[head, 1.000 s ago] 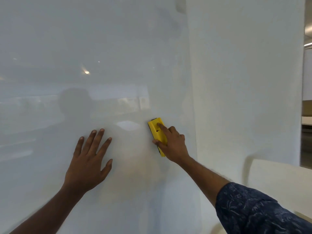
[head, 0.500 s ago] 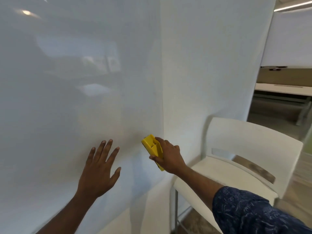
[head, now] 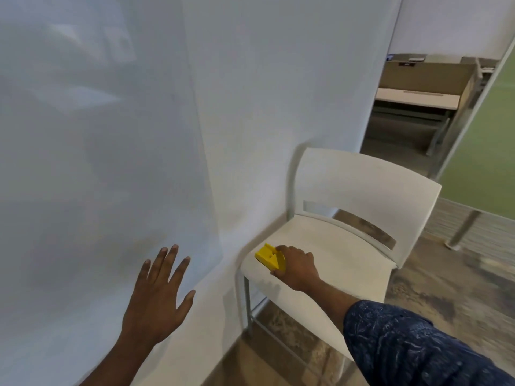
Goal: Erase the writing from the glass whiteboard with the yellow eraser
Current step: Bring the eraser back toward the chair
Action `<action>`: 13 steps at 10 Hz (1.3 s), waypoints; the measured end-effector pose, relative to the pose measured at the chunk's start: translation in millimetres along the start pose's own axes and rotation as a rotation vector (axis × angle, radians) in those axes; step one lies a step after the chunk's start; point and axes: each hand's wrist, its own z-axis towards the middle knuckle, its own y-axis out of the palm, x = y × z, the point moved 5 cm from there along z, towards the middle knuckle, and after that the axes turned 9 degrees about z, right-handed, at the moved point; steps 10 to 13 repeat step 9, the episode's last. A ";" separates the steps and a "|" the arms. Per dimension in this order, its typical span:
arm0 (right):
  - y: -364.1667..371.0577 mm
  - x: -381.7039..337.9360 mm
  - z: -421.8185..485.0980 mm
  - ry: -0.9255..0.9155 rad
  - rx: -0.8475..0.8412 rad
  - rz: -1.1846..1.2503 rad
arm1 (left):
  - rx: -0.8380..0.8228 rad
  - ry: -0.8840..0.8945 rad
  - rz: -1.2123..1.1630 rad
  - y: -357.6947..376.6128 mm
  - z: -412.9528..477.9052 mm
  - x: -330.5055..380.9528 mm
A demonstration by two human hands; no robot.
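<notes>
The glass whiteboard [head: 97, 162] fills the left half of the head view; I see no writing on it, only pale reflections. My left hand [head: 158, 293] is open with fingers spread, flat against the board's lower right part. My right hand [head: 296, 267] is shut on the yellow eraser [head: 267, 257], which is off the board and over the front left corner of a white chair seat; I cannot tell whether it touches the seat.
A white plastic chair [head: 362, 190] stands against the white wall [head: 278, 93] right of the board. Behind it an opening shows a desk [head: 418, 98] and a green panel [head: 485, 168]. The floor is mottled brown.
My right hand has carried the eraser off the board, down and to the right, to the chair seat. My view has swung right and down. My left hand stays on the glass.
</notes>
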 end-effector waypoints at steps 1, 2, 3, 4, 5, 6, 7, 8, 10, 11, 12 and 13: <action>16.7 48.7 5.2 0.119 -0.065 -0.013 | -0.044 0.017 -0.012 13.5 11.0 20.8; 32.3 87.7 8.9 0.220 -0.104 -0.021 | -0.077 0.014 -0.042 22.7 22.5 37.2; 52.3 119.0 17.4 0.276 -0.140 -0.023 | -0.094 0.008 -0.069 36.3 37.2 50.2; 72.5 140.4 29.3 0.285 -0.160 -0.036 | -0.113 -0.007 -0.091 53.9 51.8 60.3; 86.8 153.2 44.1 0.286 -0.152 -0.061 | -0.129 -0.020 -0.100 69.9 68.4 66.3; 95.1 162.2 60.4 0.294 -0.138 -0.080 | -0.138 -0.032 -0.111 81.9 81.7 71.9; 101.3 169.3 71.1 0.308 -0.138 -0.053 | -0.139 -0.015 -0.130 89.5 87.0 79.1; 106.7 176.3 74.3 0.323 -0.159 -0.005 | -0.121 -0.007 -0.131 92.0 89.4 78.6; 107.3 173.6 68.5 0.281 -0.100 0.016 | -0.104 -0.024 -0.140 86.7 88.0 76.3; 107.3 173.6 68.5 0.281 -0.100 0.016 | -0.104 -0.024 -0.140 86.7 88.0 76.3; 107.3 173.6 68.5 0.281 -0.100 0.016 | -0.104 -0.024 -0.140 86.7 88.0 76.3; 107.3 173.6 68.5 0.281 -0.100 0.016 | -0.104 -0.024 -0.140 86.7 88.0 76.3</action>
